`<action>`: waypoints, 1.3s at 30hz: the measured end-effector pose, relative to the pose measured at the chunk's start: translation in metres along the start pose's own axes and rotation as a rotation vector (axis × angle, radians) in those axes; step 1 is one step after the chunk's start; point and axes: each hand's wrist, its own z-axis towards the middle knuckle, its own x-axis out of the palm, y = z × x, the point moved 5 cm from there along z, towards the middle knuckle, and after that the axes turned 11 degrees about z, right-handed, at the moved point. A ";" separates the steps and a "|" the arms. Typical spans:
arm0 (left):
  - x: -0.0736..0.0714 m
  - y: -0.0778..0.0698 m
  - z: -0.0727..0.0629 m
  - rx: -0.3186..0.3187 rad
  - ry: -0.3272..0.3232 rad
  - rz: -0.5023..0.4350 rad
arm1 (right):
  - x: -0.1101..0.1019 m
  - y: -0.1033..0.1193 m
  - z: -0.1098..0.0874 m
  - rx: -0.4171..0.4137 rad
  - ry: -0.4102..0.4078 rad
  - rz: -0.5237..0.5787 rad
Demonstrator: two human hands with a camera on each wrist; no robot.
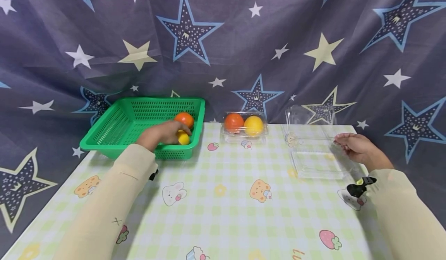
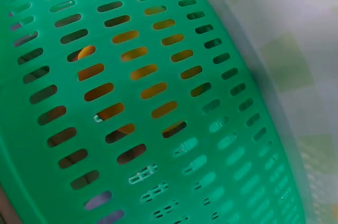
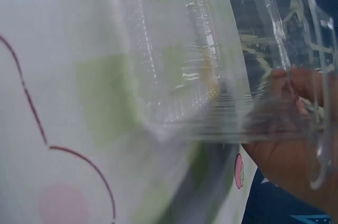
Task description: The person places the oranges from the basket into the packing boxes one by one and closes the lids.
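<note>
Head view: the left hand [image 1: 163, 133] reaches over the near rim of the green basket [image 1: 174, 153], its fingers bent around the yellow fruit [image 1: 183, 138] at the basket's right end. The thumb is hidden, so how firm that hold is cannot be told; the left wrist view gives only yellow and orange patches through the slots. The fruit lies below and just right of the knuckles and looks round, with no long axis to match. Just beyond it sits an orange-red fruit [image 1: 184, 118].

Well to the right, the right hand [image 1: 355, 146] pinches the right edge of the open clear container [image 1: 322, 173], near the fold between base and raised lid. That base looks longest from left to right and opens upward. The left hand is nearer the fruit, the right nearer the container. Between them, toward the far edge of the tabletop [image 1: 223, 221], a second clear container [image 1: 244, 139] holds two fruits side by side, its lid apparently down.
</note>
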 end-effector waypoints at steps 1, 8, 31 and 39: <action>0.000 0.000 0.000 0.000 -0.005 0.008 | 0.000 0.000 0.000 0.002 0.004 0.011; 0.001 0.003 -0.003 0.029 -0.069 0.031 | 0.002 -0.003 -0.003 -0.004 0.015 0.084; -0.019 0.009 -0.015 -0.081 -0.223 0.121 | 0.044 -0.010 -0.003 -0.052 0.035 0.061; -0.024 0.006 -0.018 -0.083 -0.251 0.157 | 0.064 -0.012 -0.006 -0.050 0.082 0.105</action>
